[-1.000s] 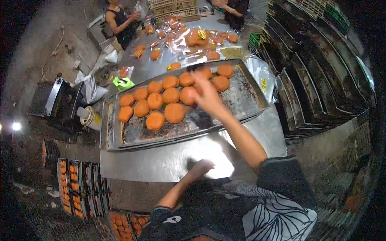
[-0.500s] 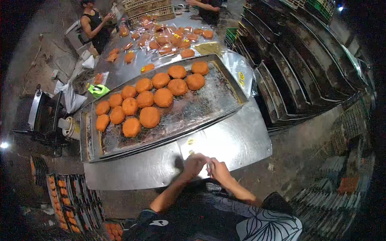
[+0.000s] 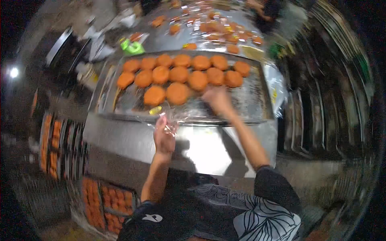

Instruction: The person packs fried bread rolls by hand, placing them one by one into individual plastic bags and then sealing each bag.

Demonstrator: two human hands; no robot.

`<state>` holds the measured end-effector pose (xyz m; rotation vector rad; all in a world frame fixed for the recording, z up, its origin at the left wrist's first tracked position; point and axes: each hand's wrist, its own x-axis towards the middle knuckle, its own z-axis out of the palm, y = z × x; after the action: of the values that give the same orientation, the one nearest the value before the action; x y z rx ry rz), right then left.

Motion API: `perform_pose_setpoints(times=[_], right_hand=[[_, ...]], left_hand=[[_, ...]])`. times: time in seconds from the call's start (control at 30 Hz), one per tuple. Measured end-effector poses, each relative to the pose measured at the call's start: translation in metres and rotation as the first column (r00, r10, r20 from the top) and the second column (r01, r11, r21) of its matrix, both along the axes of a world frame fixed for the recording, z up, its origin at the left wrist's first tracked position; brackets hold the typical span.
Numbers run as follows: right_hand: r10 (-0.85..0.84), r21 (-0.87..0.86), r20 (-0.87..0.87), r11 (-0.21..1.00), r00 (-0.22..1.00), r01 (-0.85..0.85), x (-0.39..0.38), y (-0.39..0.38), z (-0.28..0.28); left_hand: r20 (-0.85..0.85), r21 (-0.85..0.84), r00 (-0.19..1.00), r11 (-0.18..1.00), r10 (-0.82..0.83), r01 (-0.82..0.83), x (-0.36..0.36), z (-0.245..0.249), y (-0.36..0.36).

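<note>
Round orange-brown buns sit in rows on a large metal baking tray in front of me. My left hand is closed on a clear plastic bag at the tray's near edge. A yellow label shows on the bag, close to the nearest buns. My right hand reaches over the tray, just below the buns in the middle. Its fingers are smeared by motion, so I cannot see whether they touch or hold a bun.
Bagged buns lie on the metal table behind the tray, with a bright green object to their left. Dark trays are stacked at right. Bun-filled trays stand low at left. A person's arm shows at the back.
My hands have moved apart. The left now holds up the plastic bag with its yellow label; the right has gone forward over the tray. The view has also shifted, swinging the tray level.
</note>
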<state>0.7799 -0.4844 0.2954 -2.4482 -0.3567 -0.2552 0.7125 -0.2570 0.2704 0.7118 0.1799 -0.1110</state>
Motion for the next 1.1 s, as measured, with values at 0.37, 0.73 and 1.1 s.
perform_pose_setpoints(times=[0.37,0.73,1.1], right_hand=[[-0.369,-0.442,0.037,0.828,0.929,0.347,0.027,-0.081,-0.067],[-0.137,0.124,0.486,0.988,0.863,0.087,-0.103,0.121,0.044],[-0.291,0.275,0.571,0.949,0.768,0.155,-0.123,0.127,0.011]], left_hand=[[-0.194,-0.234,0.906,0.879,0.376,-0.415,-0.013,0.031,0.095],[0.213,-0.22,0.947,0.956,0.239,-0.192,0.005,0.042,0.016],[0.15,-0.121,0.987,0.992,0.062,-0.044,0.001,0.059,0.004]])
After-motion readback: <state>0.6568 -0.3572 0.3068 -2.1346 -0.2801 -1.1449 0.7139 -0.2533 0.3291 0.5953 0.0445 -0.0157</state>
